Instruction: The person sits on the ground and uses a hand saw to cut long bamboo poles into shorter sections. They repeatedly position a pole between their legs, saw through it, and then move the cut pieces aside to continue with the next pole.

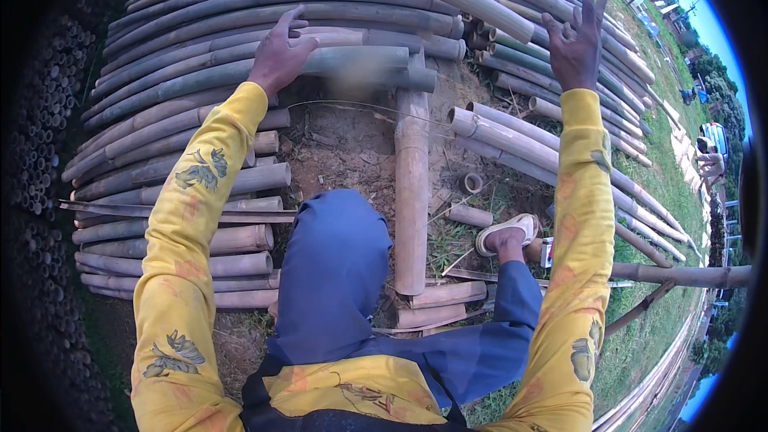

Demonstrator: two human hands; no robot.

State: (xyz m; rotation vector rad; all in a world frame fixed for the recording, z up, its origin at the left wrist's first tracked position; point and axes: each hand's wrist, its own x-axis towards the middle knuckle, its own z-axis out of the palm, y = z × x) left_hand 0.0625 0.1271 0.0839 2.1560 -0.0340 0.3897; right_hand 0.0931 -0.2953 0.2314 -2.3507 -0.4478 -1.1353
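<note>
My left hand (280,52) is over the left-hand pile of bamboo poles (184,84), its fingers and thumb apart and nothing in them. Just right of it lies the cut end of a greenish bamboo pole (384,58). I cannot tell whether the hand touches the poles beneath it. Farther right, my right hand (574,48) is raised with fingers spread, holding nothing. Behind it are more bamboo poles (520,64), and a long pale pole (480,6) slants down toward it from the upper left.
A thick bamboo log (410,200) lies lengthwise between the piles. Near my sandalled foot (506,236) are a short bamboo piece (470,215), a bamboo ring (473,182) and a small red-and-white box (547,253). A pole rail (680,274) stands at right; another person (708,162) is far off.
</note>
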